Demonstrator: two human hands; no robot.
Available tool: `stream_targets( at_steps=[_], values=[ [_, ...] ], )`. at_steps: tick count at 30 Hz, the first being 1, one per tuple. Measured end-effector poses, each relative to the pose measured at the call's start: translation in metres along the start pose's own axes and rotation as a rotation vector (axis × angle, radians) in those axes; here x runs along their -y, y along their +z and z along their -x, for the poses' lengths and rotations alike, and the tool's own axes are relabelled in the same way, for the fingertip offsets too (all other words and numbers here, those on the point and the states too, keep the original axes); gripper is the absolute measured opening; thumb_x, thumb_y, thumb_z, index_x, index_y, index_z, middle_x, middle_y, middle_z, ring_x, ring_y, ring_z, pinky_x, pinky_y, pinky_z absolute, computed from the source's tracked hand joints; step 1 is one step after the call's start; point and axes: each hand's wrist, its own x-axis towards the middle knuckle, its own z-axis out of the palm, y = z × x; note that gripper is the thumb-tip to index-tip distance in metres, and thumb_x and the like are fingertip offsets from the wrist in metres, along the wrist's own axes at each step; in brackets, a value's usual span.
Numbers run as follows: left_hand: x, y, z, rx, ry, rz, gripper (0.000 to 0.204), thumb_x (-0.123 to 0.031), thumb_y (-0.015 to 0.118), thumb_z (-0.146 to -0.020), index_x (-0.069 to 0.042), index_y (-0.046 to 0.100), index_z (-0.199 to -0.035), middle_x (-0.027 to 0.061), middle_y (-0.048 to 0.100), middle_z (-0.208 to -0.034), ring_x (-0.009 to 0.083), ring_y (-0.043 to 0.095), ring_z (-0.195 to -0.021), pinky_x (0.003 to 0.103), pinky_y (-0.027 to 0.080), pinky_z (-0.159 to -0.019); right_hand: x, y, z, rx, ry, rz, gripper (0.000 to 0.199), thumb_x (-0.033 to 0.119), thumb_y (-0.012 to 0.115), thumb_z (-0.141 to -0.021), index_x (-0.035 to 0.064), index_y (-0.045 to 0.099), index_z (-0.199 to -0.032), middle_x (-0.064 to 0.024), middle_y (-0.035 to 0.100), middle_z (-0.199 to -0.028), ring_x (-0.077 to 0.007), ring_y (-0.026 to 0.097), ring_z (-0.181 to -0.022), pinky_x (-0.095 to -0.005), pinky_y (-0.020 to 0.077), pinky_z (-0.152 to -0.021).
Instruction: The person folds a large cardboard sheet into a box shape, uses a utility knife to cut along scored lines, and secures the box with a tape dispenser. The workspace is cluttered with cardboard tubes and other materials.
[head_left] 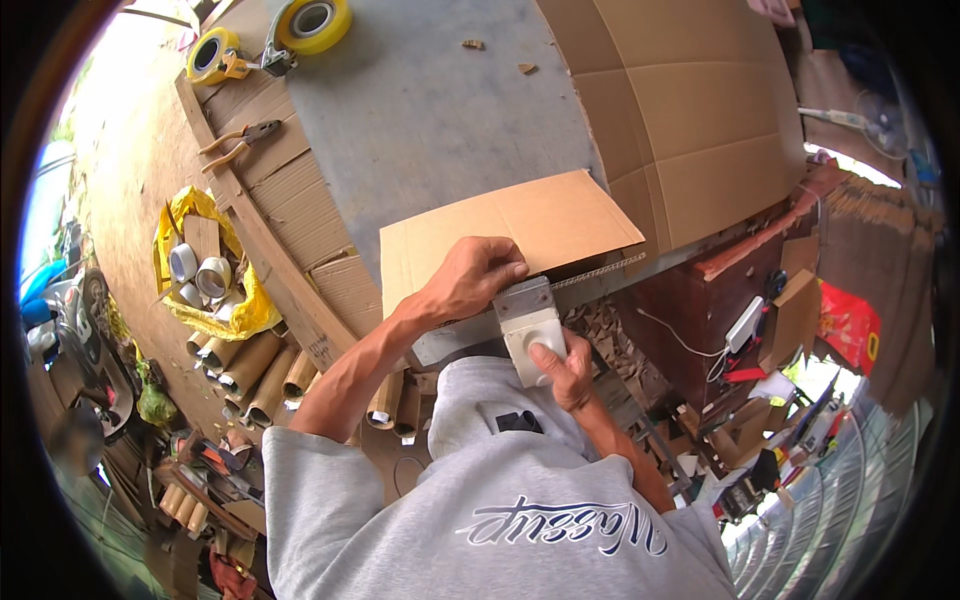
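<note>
Left hand (470,278) lies flat on the cardboard sheet (510,235), pinning it at the bench (420,110) edge — right hand (566,368) grips a pale tool block (530,330) against that edge. Best to keep the sheet pressed and the block square. Farther out: big folded carton (690,120), two yellow tape rolls (312,22), yellow bag of tape rolls (205,275), cardboard tubes (255,365).

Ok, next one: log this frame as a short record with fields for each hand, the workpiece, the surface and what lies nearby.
left hand: pressing flat on the cardboard sheet
right hand: gripping the white tool at the sheet's near edge
surface: grey table
further back: large folded carton
table's left end: yellow tape rolls, pliers
floor, left: cardboard tubes, yellow bag of tape cores
</note>
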Motion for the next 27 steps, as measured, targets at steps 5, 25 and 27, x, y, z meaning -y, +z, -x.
stream_targets(
  at_steps=[5,25,27],
  values=[
    [0.002,-0.005,-0.009,-0.043,-0.046,0.037,0.019,-0.017,0.064,-0.100,0.000,0.065,-0.089,-0.0046,0.056,-0.073,0.0048,0.046,-0.068,0.025,0.041,-0.060,0.007,0.002,-0.004,-0.024,0.052,0.055,0.043,0.038,0.066,-0.094,-0.0027,0.070,-0.106,-0.0069,0.070,-0.084,-0.0129,0.061,-0.076,-0.0298,0.0493,-0.068],
    [0.010,-0.032,-0.030,-0.257,-0.006,-0.043,0.020,-0.015,0.069,-0.091,0.004,0.069,-0.087,0.0091,0.061,-0.070,0.0158,0.053,-0.067,0.033,0.047,-0.066,0.020,0.003,0.009,-0.047,0.148,0.121,0.048,0.043,0.066,-0.094,-0.0046,0.072,-0.101,-0.0111,0.072,-0.083,-0.0161,0.064,-0.075,-0.0323,0.0501,-0.068],
    [0.010,-0.032,-0.030,-0.263,0.005,-0.202,0.018,-0.014,0.071,-0.088,0.004,0.071,-0.086,0.0151,0.063,-0.069,0.0207,0.057,-0.066,0.035,0.048,-0.067,0.019,0.003,0.010,-0.049,0.157,0.129,0.049,0.043,0.066,-0.093,-0.0048,0.071,-0.101,-0.0115,0.072,-0.083,-0.0163,0.064,-0.075,-0.0324,0.0502,-0.068]
  ],
)
